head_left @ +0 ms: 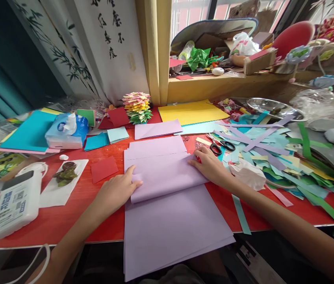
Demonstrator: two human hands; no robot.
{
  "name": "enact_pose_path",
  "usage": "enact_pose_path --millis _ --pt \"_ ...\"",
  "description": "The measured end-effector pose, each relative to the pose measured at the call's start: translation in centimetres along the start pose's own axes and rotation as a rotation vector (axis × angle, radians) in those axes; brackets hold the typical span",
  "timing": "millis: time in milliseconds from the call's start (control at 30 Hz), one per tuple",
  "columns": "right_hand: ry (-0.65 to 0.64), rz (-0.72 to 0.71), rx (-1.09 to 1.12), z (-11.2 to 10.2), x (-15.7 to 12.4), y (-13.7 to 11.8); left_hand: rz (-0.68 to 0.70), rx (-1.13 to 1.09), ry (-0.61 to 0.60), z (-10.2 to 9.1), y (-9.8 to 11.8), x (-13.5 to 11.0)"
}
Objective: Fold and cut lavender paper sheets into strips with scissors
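I have the purple sheets (169, 228) at the near edge of the table (102, 221), partly overhanging it, with the top sheet folded over toward the far side. The left hand (122, 187) rests at the fold's left end, thumb and forefinger slightly spread on the paper; the right hand (206, 161) bears on its right edge with curled fingers. I cannot tell whether either grip pinches the layers. Left of the sheets lies a white case (15, 205); its label carries dark printed characters too blurred for me to read. Beside it, a white napkin (56, 197) carries dark leafy pieces (65, 175). On the far left is a packet (1, 161) printed with a green cartoon fruit. Black-handled scissors (227, 146) lie beside the cut paper strips (261, 138). Farther back, the blue-and-white tissue pack (65, 138) has a tissue protruding from its top; I cannot read its lettering. At right rear, a shallow metal bowl (260, 103) contains dark pieces. On the windowsill, a white plastic bag (245, 44) sits behind a cardboard box (260, 62). The hanging scroll (131, 79) bears brushed characters, including 不 and 痕.
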State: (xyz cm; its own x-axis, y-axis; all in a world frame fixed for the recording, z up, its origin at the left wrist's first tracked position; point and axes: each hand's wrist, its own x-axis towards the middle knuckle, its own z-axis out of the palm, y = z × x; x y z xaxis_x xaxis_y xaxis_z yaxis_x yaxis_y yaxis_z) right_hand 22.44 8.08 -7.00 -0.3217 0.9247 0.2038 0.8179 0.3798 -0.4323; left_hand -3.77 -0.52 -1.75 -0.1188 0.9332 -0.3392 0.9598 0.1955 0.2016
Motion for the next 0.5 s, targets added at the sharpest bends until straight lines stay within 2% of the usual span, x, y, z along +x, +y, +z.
enact_pose_path --millis 233,367,500 --pt "0.090 0.025 0.051 1.4 -0.4 0.5 0.073 -0.122 0.053 -0.6 -1.4 1.5" --pt "0.082 0.037 0.076 1.4 -0.5 0.4 0.168 -0.205 -0.002 -0.4 -2.0 2.5" --pt "0.082 0.038 0.104 1.4 -0.4 0.6 0.191 -0.339 0.031 -0.1 -2.3 2.8"
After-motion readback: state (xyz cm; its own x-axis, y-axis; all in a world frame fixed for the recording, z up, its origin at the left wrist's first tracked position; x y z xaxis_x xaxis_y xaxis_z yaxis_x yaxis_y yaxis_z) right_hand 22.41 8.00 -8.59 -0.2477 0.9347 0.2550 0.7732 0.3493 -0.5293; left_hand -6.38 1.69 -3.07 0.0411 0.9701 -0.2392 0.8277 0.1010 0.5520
